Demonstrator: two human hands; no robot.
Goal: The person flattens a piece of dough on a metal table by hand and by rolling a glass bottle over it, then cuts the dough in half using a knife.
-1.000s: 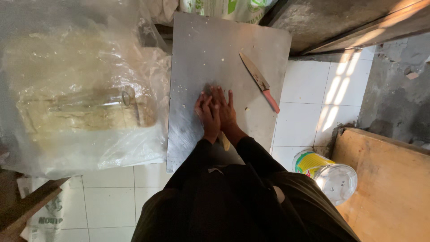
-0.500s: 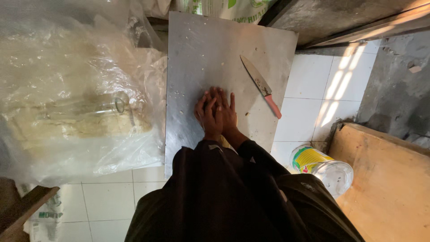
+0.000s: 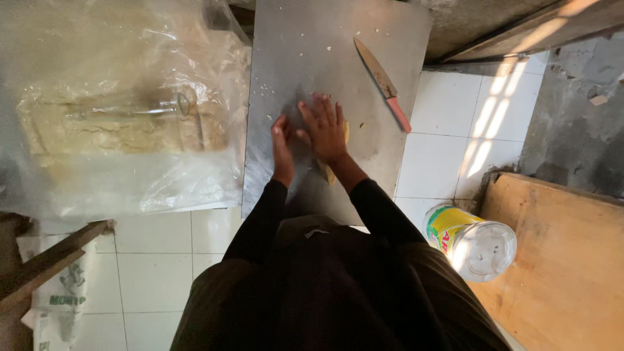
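The person's right hand (image 3: 327, 130) lies flat with its fingers spread, palm down on a small piece of pale yellow dough (image 3: 339, 148), only the edges of which peek out beside the palm and near the wrist. The left hand (image 3: 282, 148) stands on edge just beside it, fingers straight and together, its side resting on the sheet and close against the right thumb; it holds nothing. Both hands rest near the middle of a grey rectangular metal sheet (image 3: 305, 45) dusted with pale crumbs. On the far right part of that sheet, well apart from the hands, lies a kitchen knife with a pink handle (image 3: 383, 83), its blade pointing away from the person. Left of the sheet sits a large clear plastic bag (image 3: 123, 117) bunched over a pale yellowish block; what else is inside cannot be told. On the white tiled floor (image 3: 442, 156) to the right lies a yellow tin with a clear plastic lid (image 3: 469, 242), on its side beside a wooden board (image 3: 572, 260).
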